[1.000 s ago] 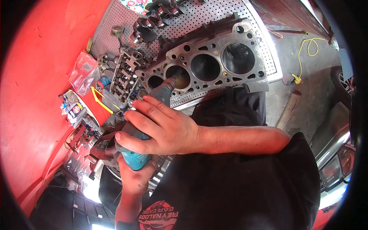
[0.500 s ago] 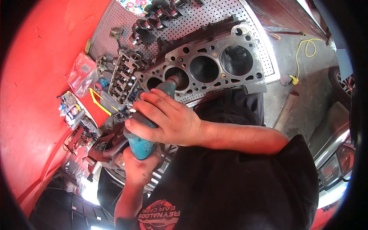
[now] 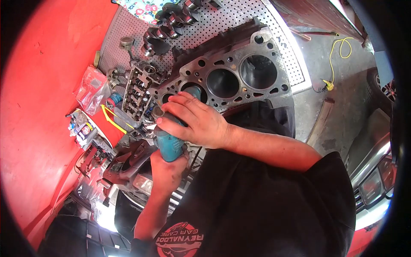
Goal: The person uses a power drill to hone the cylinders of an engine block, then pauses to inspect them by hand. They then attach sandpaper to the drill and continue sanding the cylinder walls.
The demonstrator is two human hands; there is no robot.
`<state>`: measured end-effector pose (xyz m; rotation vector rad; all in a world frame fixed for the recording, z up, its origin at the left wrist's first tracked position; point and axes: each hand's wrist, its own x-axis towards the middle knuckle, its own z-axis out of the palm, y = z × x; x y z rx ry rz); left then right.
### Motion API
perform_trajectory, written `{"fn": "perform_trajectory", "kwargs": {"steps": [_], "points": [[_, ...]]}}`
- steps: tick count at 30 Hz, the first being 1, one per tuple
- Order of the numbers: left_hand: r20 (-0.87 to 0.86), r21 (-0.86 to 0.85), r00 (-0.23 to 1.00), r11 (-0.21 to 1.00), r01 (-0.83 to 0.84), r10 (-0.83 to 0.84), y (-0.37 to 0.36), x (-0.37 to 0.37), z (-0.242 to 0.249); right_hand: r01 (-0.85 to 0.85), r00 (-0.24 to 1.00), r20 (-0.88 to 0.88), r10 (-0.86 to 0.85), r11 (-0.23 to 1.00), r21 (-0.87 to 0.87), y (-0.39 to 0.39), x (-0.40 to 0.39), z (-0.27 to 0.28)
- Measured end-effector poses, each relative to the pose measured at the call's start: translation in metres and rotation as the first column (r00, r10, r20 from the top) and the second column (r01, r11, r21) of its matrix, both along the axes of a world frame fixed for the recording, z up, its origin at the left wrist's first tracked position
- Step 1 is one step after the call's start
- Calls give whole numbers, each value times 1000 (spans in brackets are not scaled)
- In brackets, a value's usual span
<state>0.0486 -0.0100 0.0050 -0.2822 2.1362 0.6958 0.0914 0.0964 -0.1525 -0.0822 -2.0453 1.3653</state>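
A teal power drill (image 3: pixel 170 146) is held in both hands, its front end down inside a cylinder bore (image 3: pixel 203 97) of the grey engine block (image 3: pixel 217 62). My left hand (image 3: pixel 168 172) is closed around the drill's rear grip, below the teal housing. Across the top of the tool lies my right hand (image 3: pixel 206 127), its fingers wrapped over the body near the block's edge. Whatever is fitted to the drill's tip is hidden in the bore. Two wider-showing bores open to the right of it, and one bore at the left is partly covered by my fingers.
The block rests on a perforated metal table (image 3: pixel 112 53). Left of it are a cylinder head (image 3: pixel 139 92) and a piston (image 3: pixel 126 43); a crankshaft (image 3: pixel 171 21) lies behind. A plastic bag (image 3: pixel 92 88) sits by the red wall. A yellow cord (image 3: pixel 332 64) and wooden plank (image 3: pixel 320 122) are on the floor.
The drill has gone deeper into the same bore, so its front end shows less. Both hands have moved with it toward the block. The view has shifted slightly.
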Motion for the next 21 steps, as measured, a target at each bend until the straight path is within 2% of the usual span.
{"fn": "perform_trajectory", "kwargs": {"steps": [3,7,12,17,21], "points": [[52,-17,997,998,-57,58,7,-4,-5,-7,1000,13,7,1000,-10,2,-1,-7],[58,-21,998,999,-33,34,10,-9,-14,-31,999,37,33,998,-57,6,-3,-15],[101,-41,995,999,-3,7,9,-17,-21,-12,999,40,12,1000,-6,13,-5,-21],[93,-107,996,994,2,8,5,-19,-25,-14,999,44,12,999,36,12,-6,-29],[133,-164,991,986,31,-10,18,-26,-20,-32,998,58,32,999,-2,11,-7,-29]]}}
